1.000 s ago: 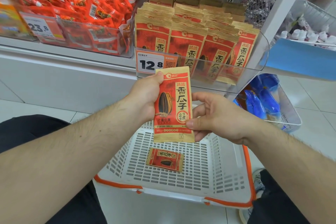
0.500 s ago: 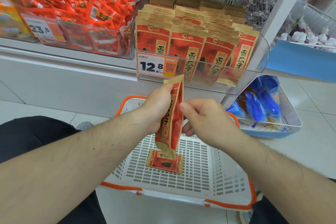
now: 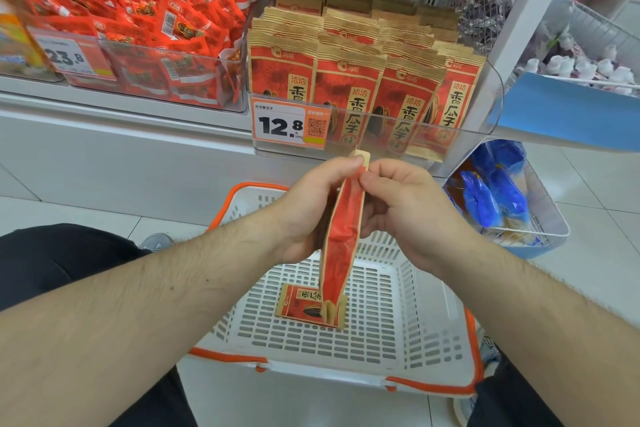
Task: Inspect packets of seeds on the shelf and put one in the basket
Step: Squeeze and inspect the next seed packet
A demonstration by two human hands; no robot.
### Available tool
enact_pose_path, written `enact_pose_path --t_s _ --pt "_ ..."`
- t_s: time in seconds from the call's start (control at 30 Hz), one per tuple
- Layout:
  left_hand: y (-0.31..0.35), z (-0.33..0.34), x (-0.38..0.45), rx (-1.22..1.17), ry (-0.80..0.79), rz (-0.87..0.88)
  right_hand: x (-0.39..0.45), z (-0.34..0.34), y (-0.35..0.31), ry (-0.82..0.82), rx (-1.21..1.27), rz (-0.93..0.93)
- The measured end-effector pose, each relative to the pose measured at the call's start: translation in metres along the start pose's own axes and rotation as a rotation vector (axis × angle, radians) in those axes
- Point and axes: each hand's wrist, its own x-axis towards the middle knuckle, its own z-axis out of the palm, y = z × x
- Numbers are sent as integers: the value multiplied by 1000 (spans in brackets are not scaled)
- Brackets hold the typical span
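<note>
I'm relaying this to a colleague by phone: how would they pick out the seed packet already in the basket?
Find the white basket with orange trim on the floor below the shelf. On its slotted bottom lies one small red-and-tan packet, flat and face up. Unlike the held packet, gripped edge-on by both hands above it, it touches no hand.

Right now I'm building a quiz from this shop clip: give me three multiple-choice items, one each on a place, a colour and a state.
1. Where does the small seed packet lie?
A. In the white basket
B. On the floor
C. On the shelf

2. What colour is the basket's rim?
A. Blue
B. Orange
C. Green

3. How is the held seed packet turned?
A. Flat, face up
B. Crumpled
C. Edge-on to the camera

Answers:
1 A: it rests on the basket's slotted floor.
2 B: an orange band runs round the top.
3 C: the left hand and right hand pinch it with only its thin side showing.
</note>
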Motion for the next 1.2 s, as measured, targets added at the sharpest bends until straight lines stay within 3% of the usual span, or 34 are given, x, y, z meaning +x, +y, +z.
enact_pose_path --t_s 0.17,0.37,0.57,0.8,1.1,1.2 --pt "0 -3 0 -95 21 -34 0 1 0 -7 3 11" --pt "7 -10 4 -149 226 -34 -8 0 -1 -96 -343 -3" --pt "9 -13 6 -178 303 -17 -8 0 -3 -109 -437 15" --pt "13 -21 11 -241 358 77 -13 -2 -1 -299 -673 10" --pt "9 -32 16 -332 323 44 -10 -4 6 -416 -528 15" --pt "11 -34 14 -470 224 87 -9 -5 6 -332 -402 43"
